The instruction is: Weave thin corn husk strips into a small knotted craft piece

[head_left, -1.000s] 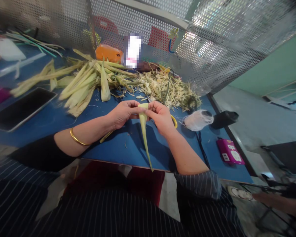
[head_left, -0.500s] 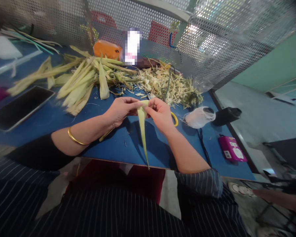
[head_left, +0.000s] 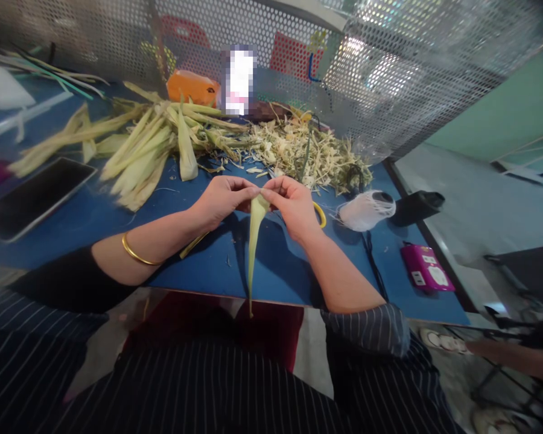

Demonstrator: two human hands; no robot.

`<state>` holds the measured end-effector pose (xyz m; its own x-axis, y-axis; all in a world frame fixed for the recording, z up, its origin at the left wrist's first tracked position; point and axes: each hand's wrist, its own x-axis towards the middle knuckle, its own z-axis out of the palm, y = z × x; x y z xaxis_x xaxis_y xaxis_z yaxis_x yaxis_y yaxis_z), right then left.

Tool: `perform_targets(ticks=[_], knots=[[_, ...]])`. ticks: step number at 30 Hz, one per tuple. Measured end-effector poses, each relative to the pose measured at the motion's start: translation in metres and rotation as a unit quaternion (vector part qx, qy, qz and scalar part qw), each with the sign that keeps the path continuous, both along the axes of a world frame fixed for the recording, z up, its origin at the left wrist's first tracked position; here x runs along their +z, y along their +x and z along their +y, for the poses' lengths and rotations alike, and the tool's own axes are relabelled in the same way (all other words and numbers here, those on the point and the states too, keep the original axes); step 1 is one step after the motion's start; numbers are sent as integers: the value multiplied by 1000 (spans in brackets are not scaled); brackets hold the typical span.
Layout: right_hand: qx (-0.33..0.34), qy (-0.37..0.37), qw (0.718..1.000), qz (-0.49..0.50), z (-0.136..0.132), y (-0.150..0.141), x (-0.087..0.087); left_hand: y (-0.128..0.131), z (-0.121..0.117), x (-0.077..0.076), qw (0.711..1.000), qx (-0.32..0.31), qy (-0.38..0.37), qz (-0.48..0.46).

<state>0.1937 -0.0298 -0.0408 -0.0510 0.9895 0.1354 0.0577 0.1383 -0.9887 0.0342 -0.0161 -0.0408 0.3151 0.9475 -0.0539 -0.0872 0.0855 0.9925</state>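
A pale green corn husk (head_left: 254,232) hangs from my fingertips, wide at the top and tapering to a thin tip past the table's front edge. My left hand (head_left: 224,199) pinches its upper edge from the left, thumb on top. From the right, my right hand (head_left: 292,205) pinches the same edge, the two thumb tips almost touching. Under my left wrist a thin strip of husk (head_left: 194,244) pokes out. Beyond my hands lie a heap of whole corn husks (head_left: 140,147) and a pile of shredded scraps (head_left: 298,147). A yellow scissor-like handle (head_left: 319,214) shows beside my right hand.
On the blue table (head_left: 280,271) stand a white thread spool (head_left: 366,211), a black cylinder (head_left: 417,208) and a purple packet (head_left: 428,267). A dark tablet or phone (head_left: 36,196) lies left. An orange packet (head_left: 192,87) rests against the perforated metal screen (head_left: 262,30). Someone's leg (head_left: 511,355) shows at right.
The hanging husk has swung left, its tip now lower and more upright. My fingertips have come closer together along its top edge.
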Motion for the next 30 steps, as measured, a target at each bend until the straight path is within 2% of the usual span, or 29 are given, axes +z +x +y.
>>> perform_targets(ticks=[7,12,18,20,23,25,27,30], knots=[[18,-24,1000,-5,1,1,0,2,0,1,1000,15,-6,3],[-1,36,998,-59,2,3,-4,2,0,0,1000,29,-1,3],[-24,106,982,-153,0,3,-5,4,1,-3,999,35,-3,3],[-32,94,987,-129,0,2,-4,4,1,-3,999,38,3,-4],[-28,26,998,-43,1,0,-4,4,0,-2,999,37,20,-23],[-23,-3,1000,-15,2,0,-5,3,0,-3,999,16,11,-34],[-28,3,999,-20,3,0,-5,2,-1,-4,999,-8,-15,-40],[-48,64,994,-77,0,0,-4,2,0,-6,997,-10,-51,-49]])
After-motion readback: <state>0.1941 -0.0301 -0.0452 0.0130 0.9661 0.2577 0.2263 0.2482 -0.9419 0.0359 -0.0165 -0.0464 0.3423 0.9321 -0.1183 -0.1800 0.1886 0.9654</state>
